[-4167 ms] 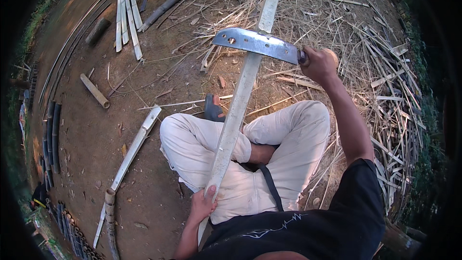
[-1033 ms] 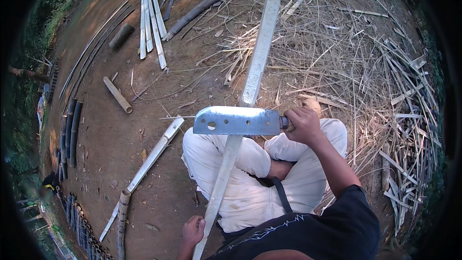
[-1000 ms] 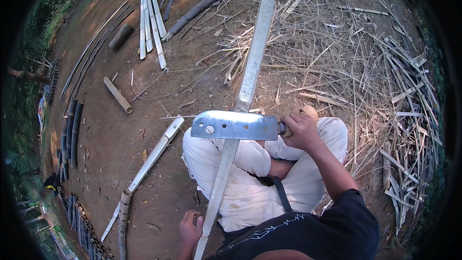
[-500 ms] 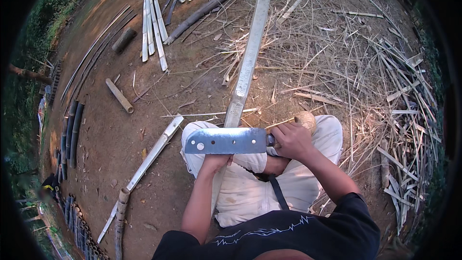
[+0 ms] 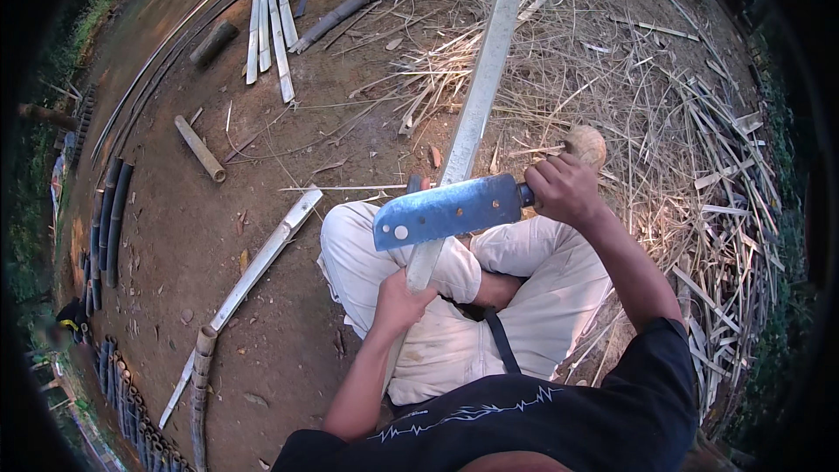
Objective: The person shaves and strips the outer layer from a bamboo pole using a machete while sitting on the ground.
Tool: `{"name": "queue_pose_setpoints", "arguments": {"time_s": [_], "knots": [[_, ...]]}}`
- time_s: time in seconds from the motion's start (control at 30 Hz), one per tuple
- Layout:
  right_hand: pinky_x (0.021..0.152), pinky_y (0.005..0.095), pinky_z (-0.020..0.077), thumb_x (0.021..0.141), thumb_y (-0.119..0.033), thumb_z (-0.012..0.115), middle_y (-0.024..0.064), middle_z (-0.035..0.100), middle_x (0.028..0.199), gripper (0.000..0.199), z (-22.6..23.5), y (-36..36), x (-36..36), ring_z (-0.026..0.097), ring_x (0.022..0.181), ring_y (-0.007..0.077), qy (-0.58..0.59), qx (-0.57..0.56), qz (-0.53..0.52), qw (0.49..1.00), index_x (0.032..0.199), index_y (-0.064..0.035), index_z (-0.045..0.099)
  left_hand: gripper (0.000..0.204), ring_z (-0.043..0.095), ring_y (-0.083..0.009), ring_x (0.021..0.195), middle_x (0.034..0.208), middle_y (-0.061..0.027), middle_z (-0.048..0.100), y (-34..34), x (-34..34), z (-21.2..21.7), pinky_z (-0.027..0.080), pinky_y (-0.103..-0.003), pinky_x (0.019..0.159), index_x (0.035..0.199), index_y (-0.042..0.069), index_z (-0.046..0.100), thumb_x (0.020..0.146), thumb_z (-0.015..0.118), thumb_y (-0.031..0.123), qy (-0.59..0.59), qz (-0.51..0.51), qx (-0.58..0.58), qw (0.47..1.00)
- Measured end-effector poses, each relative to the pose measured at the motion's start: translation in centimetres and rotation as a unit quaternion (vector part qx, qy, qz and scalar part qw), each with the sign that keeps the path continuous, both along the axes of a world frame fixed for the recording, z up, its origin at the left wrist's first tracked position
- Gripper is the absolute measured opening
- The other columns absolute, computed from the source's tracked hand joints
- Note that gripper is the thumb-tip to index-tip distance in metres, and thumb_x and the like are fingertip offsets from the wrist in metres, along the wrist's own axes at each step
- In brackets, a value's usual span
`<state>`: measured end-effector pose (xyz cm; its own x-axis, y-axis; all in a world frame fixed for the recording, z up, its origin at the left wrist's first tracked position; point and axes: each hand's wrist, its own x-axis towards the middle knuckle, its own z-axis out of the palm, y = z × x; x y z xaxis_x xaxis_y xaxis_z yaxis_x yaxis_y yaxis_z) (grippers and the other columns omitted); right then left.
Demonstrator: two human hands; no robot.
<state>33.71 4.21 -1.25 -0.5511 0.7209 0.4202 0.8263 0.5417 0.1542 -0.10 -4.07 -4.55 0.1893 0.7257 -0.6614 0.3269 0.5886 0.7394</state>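
A long split bamboo strip (image 5: 476, 105) runs from my lap away over the ground. My left hand (image 5: 403, 304) is closed around its near part, above my crossed legs. In my right hand (image 5: 564, 188) is the handle of a broad cleaver (image 5: 446, 210), which has a rounded wooden knob (image 5: 585, 147) at its end. The wide, holed blade lies across the strip in view and hides part of it; whether it touches the bamboo I cannot tell. A small dark and reddish thing (image 5: 419, 183) shows partly behind the blade.
Another split strip (image 5: 266, 253) lies on the left, by a bamboo pole (image 5: 202, 367). Thin shavings (image 5: 559, 79) litter the ground ahead, with a heap of slats (image 5: 725, 210) on the right. Pale strips (image 5: 280, 26) and a dark pole (image 5: 367, 2) lie farther off.
My right hand has moved away and to the right with the cleaver, whose blade now slants. The strip's far end has shifted right, and more of my left hand shows.
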Motion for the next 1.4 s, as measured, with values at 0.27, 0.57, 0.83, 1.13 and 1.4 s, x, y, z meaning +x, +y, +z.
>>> {"name": "queue_pose_setpoints", "arguments": {"time_s": [0.27,0.57,0.83,1.13,1.4], "knots": [[0.066,0.0436,0.0560,0.076,-0.019,0.071,0.0101,0.067,0.075,0.018,0.4,4.1,3.3,0.070,0.072,0.0323,0.128,-0.106,-0.203,0.965,0.085,-0.0087,0.060,0.035,0.071,-0.0233,0.080,0.086,-0.0172,0.073,-3.7,-2.5,-1.7,0.055,-0.036,0.076,0.106,-0.004,0.067,0.076,0.074,0.013,0.060,-0.026,0.037,0.997],[0.068,0.0490,0.0550,0.081,-0.024,0.071,0.0170,0.070,0.079,0.021,2.8,8.4,8.4,0.070,0.074,0.0363,0.121,-0.122,-0.341,0.924,0.089,-0.0062,0.063,0.038,0.073,-0.0246,0.086,0.091,-0.0200,0.074,-6.8,-4.2,-0.4,0.056,-0.037,0.079,0.109,-0.004,0.068,0.076,0.075,0.013,0.097,-0.047,0.054,0.993],[0.073,0.0442,0.0563,0.073,-0.018,0.069,0.0108,0.071,0.084,0.018,1.7,7.2,8.6,0.071,0.080,0.0321,0.063,-0.133,-0.231,0.962,0.087,-0.0078,0.063,0.037,0.070,-0.0186,0.081,0.089,-0.0124,0.074,-7.3,-4.3,0.4,0.055,-0.034,0.077,0.110,-0.005,0.067,0.076,0.072,0.008,0.134,-0.072,0.095,0.984],[0.069,0.0387,0.0507,0.078,-0.024,0.071,0.0127,0.068,0.071,0.024,-6.4,5.0,10.8,0.065,0.067,0.0229,0.452,-0.184,-0.481,0.728,0.085,-0.0012,0.070,0.015,0.058,-0.0129,0.048,0.061,-0.0050,0.059,-5.8,-6.3,1.7,0.045,-0.029,0.044,0.095,0.002,0.058,0.086,0.069,0.008,-0.054,-0.043,-0.085,0.994],[0.061,0.0320,0.0463,0.080,-0.013,0.075,0.0054,0.062,0.065,0.015,-11.3,0.0,2.4,0.055,0.060,0.0128,0.576,-0.127,-0.343,0.731,0.086,-0.0019,0.067,0.026,0.055,-0.0228,0.042,0.069,-0.0201,0.056,-1.3,-5.6,3.6,0.045,-0.032,0.035,0.101,0.003,0.040,0.084,0.059,0.008,-0.540,-0.042,-0.319,0.778]]}}
